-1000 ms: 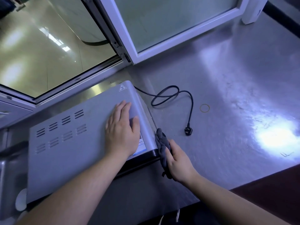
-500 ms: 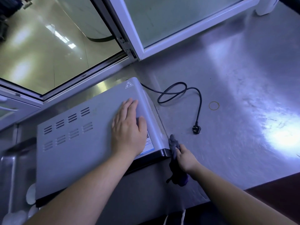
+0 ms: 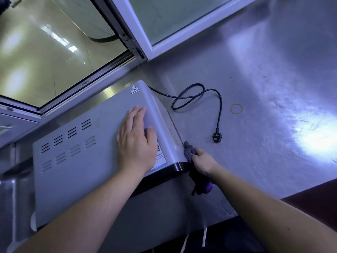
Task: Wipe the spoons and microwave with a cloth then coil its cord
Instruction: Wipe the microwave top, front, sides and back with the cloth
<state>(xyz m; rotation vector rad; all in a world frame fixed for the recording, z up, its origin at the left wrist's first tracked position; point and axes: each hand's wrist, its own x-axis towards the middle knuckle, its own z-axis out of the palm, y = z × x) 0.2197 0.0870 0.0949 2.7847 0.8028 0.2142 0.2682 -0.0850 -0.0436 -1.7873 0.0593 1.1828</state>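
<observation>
A grey microwave (image 3: 76, 172) with vent slots stands on the steel counter (image 3: 255, 88). My left hand (image 3: 136, 141) lies flat on its top near the right edge, fingers straight. My right hand (image 3: 204, 162) grips a dark grey cloth (image 3: 189, 152) and holds it against the microwave's right side, low by the front corner. The black cord (image 3: 197, 94) runs from the back of the microwave in a loose loop, and its plug (image 3: 217, 137) lies on the counter to the right. No spoons are clearly visible.
A thin rubber band (image 3: 236, 108) lies on the counter beyond the plug. An open white-framed window (image 3: 145, 48) stands behind the microwave. A sink edge (image 3: 9, 189) sits at the far left. The counter's front edge runs along the lower right.
My right hand with the cloth slid along the microwave's right side, down toward the front corner and then slightly back up. My left hand stayed flat on top.
</observation>
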